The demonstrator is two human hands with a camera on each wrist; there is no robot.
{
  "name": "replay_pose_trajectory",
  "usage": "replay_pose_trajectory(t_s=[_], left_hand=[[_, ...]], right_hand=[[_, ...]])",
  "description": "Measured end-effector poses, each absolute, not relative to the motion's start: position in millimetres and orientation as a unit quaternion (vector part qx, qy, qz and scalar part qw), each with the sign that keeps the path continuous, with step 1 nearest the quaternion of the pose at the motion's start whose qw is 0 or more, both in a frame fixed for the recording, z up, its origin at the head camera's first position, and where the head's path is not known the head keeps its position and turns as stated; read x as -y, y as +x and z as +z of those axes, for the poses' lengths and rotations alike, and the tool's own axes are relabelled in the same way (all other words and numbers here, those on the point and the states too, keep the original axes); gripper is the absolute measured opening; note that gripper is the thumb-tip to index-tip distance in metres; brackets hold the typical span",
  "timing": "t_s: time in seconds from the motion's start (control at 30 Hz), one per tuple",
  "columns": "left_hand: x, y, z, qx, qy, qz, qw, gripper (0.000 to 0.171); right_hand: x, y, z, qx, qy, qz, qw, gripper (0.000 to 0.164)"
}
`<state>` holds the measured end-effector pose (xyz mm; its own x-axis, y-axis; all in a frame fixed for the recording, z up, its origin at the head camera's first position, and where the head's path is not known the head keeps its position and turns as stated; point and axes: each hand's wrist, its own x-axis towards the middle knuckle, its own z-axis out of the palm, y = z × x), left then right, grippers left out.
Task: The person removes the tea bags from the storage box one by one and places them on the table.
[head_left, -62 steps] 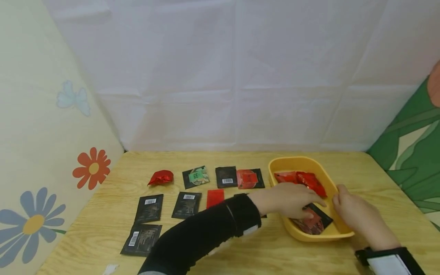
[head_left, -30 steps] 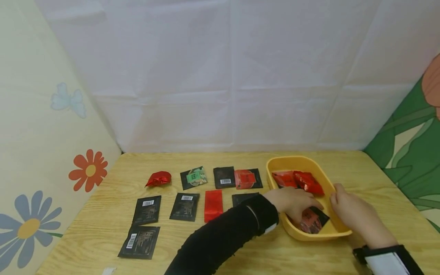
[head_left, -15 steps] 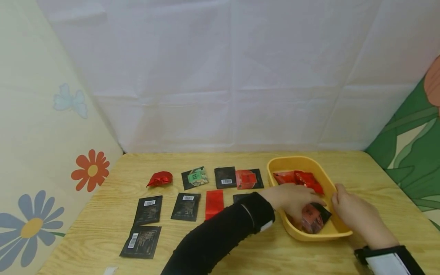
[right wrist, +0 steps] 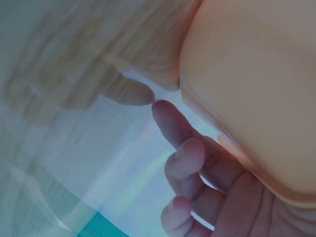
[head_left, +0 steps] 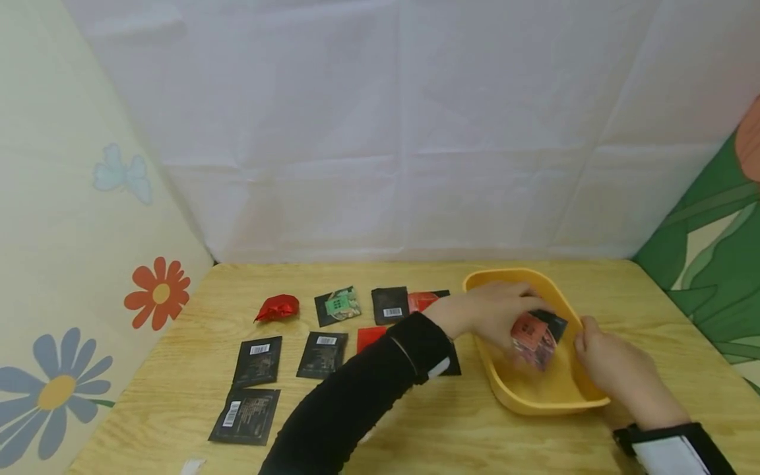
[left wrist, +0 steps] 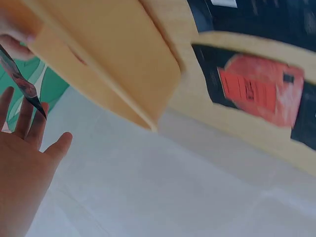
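A yellow plastic basket [head_left: 543, 408] stands at the right of the table in the head view. Over its inside, my left hand [head_left: 495, 311] holds a black sachet with a red label [head_left: 534, 338], tilted. The left wrist view shows that sachet [left wrist: 23, 85] edge-on by the fingers of my left hand [left wrist: 22, 168]. My right hand [head_left: 614, 369] grips the basket's right rim. Seen from the right wrist, the curled fingers of my right hand [right wrist: 217, 182] lie beside the basket wall [right wrist: 252, 94]. The left hand hides the basket's far part and whatever lies there.
Left of the basket lie a red foil packet [head_left: 278, 307], a green-labelled sachet [head_left: 338, 305], black sachets [head_left: 258, 360] and a flat red packet [head_left: 371, 336], partly behind the left sleeve [head_left: 356, 389]. A paper scrap [head_left: 192, 466] lies at the front edge.
My left hand has risen from the basket's near part towards its far side, carrying the red-labelled sachet. The red packets seen there before are out of sight. The right hand stays on the rim.
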<state>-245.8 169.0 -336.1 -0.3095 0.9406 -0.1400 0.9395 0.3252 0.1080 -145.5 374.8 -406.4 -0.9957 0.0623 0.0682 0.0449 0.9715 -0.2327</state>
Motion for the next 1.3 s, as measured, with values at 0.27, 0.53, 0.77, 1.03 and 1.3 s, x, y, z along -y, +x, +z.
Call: replay_pose_trajectory(t_s=[0.27,0.53,0.77,1.03,1.3], left_hand=[[-142.6,-255.5,-330.6,-0.812,0.578,0.039,0.072,0.099],[-111.4,-258.8,-327.9,-0.818,0.568,0.059,0.064,0.099],[-71.1,-255.0,-327.5,-0.823,0.560,0.077,0.045,0.103],[-30.3,-250.6,-334.6,-0.837,0.540,0.085,0.029,0.104],[2.8,-244.9,-340.1,-0.840,0.533,0.102,0.032,0.103]], right_hand=[[-373.8,-145.0,-405.4,0.992,-0.029,0.112,0.041,0.034],[-377.3,-145.4,-408.2,0.992,-0.038,0.117,0.039,0.034],[-375.0,-145.3,-409.5,0.992,-0.039,0.115,0.042,0.034],[-374.4,-144.0,-408.9,0.992,-0.039,0.113,0.052,0.029],[-372.1,-143.7,-411.1,0.991,-0.029,0.114,0.069,0.028]])
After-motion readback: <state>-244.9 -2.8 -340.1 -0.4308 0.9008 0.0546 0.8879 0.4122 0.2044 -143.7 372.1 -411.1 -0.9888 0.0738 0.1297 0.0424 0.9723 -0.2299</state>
